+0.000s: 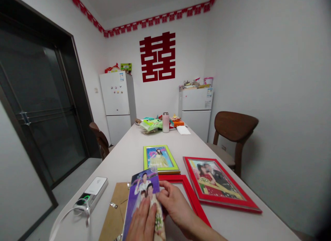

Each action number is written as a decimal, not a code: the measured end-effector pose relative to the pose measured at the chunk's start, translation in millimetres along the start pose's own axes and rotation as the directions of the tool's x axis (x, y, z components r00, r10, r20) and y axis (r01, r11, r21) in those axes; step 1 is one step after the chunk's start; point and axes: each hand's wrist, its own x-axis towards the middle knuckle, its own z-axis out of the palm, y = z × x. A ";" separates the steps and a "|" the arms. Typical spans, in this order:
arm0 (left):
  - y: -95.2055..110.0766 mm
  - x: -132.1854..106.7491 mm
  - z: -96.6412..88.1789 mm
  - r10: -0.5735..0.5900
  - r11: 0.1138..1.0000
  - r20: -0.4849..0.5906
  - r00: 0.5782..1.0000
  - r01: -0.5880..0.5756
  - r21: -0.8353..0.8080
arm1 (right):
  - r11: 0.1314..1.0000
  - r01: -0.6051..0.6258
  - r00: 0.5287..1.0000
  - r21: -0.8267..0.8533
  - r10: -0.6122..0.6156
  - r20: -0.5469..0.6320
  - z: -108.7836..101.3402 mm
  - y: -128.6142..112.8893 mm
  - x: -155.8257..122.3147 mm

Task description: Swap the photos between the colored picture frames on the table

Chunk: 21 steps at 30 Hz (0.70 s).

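A printed photo (142, 196) with a purple background is held upright over the table's near edge. My left hand (142, 222) lies on its front with the fingers flat. My right hand (176, 206) grips its right edge, fingers curled around it. Behind the photo lies an empty red frame (192, 199). A brown frame backing board (115, 210) with metal clips lies flat to the left.
On the white table (124, 158) lie a green-framed picture (160, 158) and a red-framed picture (219, 184). A white power bank (93, 192) with a cable sits at the left edge. A flask (166, 122) and snacks stand at the far end. Wooden chairs (232, 130) flank the table.
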 end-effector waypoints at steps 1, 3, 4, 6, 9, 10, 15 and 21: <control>1.1 3.9 -3.5 0.013 1.000 -0.020 1.000 -0.013 -0.012 | 1.000 0.021 1.000 0.002 -0.021 -0.020 1.6 -7.0 -1.2; 5.0 12.2 -11.3 0.034 0.999 -0.051 0.998 -0.036 -0.029 | 0.999 0.052 0.997 0.010 -0.051 -0.054 3.4 -20.2 -2.4; 7.5 16.4 -15.1 0.039 0.999 -0.065 0.997 -0.041 -0.034 | 0.998 0.059 0.997 0.018 -0.058 -0.057 3.8 -25.9 -2.5; 12.1 24.0 -21.4 0.031 0.998 -0.101 0.994 -0.035 -0.044 | 0.998 0.058 0.998 0.028 -0.057 -0.039 4.0 -35.1 -2.6; 15.3 32.1 -26.5 0.029 0.991 -0.189 0.982 -0.053 -0.124 | 0.998 0.058 0.998 0.008 -0.058 -0.031 3.1 -40.7 -4.5; 15.6 33.8 -27.3 0.015 0.981 -0.226 0.974 -0.058 -0.186 | 0.998 0.064 0.997 0.007 -0.063 -0.035 2.0 -40.0 -5.9; 24.6 37.6 -26.7 -0.526 0.664 -0.191 0.829 0.260 -0.700 | 0.990 0.000 0.991 0.138 0.019 -0.135 -12.5 -15.5 -15.1; 53.0 48.9 -14.5 -0.840 -0.066 0.211 0.500 0.293 -0.954 | 0.908 -0.069 0.987 0.414 0.123 -0.105 -27.9 18.4 -20.0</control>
